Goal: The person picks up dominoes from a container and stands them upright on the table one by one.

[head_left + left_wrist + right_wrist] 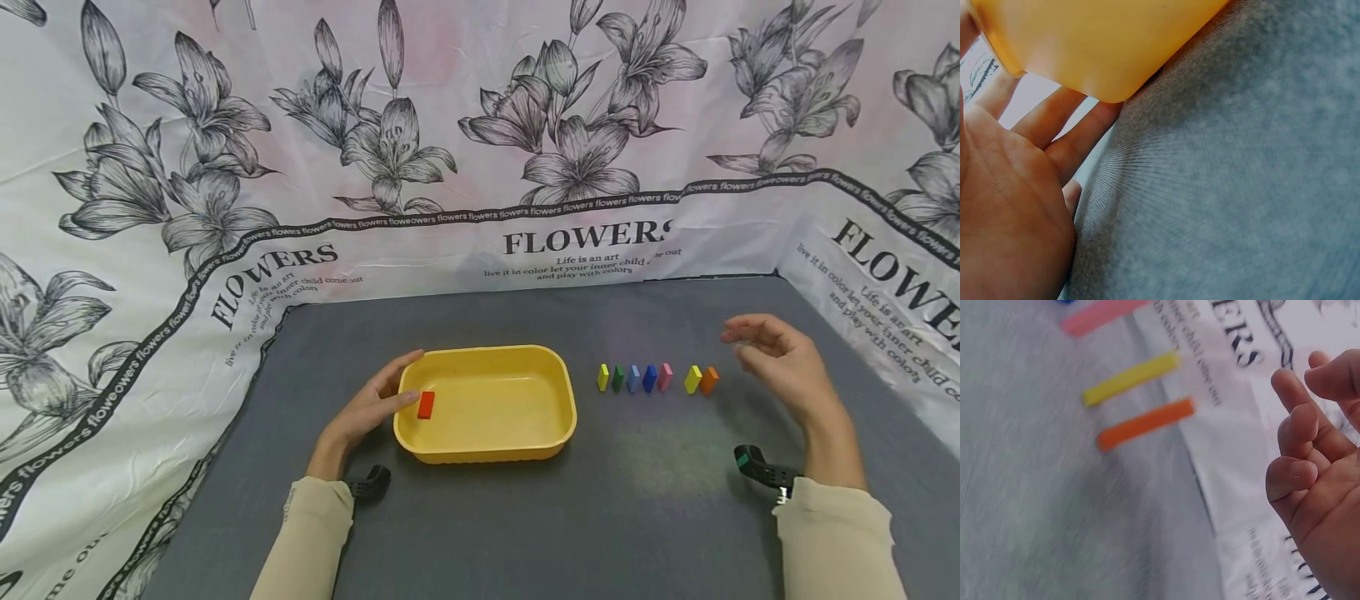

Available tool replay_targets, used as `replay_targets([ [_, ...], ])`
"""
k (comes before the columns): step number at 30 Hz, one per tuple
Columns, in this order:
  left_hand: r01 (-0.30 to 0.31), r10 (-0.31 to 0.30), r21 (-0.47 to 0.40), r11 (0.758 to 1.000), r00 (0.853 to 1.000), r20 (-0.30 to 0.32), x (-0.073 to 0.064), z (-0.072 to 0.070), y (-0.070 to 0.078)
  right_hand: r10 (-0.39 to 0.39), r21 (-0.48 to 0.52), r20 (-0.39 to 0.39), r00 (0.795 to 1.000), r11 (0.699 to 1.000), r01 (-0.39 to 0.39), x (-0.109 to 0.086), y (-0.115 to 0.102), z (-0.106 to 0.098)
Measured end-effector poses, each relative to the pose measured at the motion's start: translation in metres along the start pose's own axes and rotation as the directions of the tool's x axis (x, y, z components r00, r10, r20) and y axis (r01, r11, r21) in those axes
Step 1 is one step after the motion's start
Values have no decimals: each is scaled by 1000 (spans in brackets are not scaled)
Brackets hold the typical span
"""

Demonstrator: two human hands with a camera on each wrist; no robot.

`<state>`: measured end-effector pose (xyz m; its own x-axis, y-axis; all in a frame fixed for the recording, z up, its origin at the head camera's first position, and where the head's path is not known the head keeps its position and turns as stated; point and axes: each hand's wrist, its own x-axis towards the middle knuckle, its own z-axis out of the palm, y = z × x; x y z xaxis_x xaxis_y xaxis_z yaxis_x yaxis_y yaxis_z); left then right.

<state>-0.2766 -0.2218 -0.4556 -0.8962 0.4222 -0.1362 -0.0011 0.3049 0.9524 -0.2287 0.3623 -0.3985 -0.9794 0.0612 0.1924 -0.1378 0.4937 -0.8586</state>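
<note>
My left hand [372, 403] grips the left end of a yellow plastic tray [487, 457], thumb over the rim and fingers along the outside wall. In the left wrist view the fingers [1079, 139] reach under the tray's side [1104, 50]. A red block [426, 405] lies inside the tray near that thumb. To the right, my right hand [783, 367] hovers with loosely bent fingers and nothing in them. Nearest to it stand an orange block [708, 381] and a yellow block [692, 380]; the right wrist view shows both apart from the fingers.
The row continues leftward with a pink block [665, 377], a dark blue block [650, 378], a light blue block [633, 379], a green block [618, 378] and another yellow block [603, 377]. A wider gap follows the pink one. Flower-printed cloth [465, 250] bounds the grey table [525, 533].
</note>
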Motion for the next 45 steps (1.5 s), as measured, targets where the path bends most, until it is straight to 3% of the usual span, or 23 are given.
replay_targets([
  [7,0,0,0,1000,1000,-2,1,1,-1,-87,-7,73,994,996,88,5,-35,12],
  [13,9,-9,-1,1000,1000,-7,0,2,1,-132,-67,168,977,987,145,14,-72,32],
  [17,9,-9,1,1000,1000,-9,0,1,1,-179,-81,238,955,976,203,19,-95,54],
  [23,-4,4,2,1000,1000,-7,-1,-1,0,-285,-36,364,887,947,319,24,-115,96],
  [27,-12,12,-1,1000,1000,1,0,-1,0,-383,-33,421,822,899,436,28,-124,126],
  [30,-17,17,-3,1000,1000,10,1,-2,0,-424,-21,449,786,875,483,29,-130,144],
  [39,-11,11,-12,1000,1000,7,1,-2,0,-467,-11,524,712,832,554,30,-149,184],
  [45,-13,13,-9,1000,1000,10,2,-2,-1,-457,-77,571,683,798,598,26,-155,216],
])
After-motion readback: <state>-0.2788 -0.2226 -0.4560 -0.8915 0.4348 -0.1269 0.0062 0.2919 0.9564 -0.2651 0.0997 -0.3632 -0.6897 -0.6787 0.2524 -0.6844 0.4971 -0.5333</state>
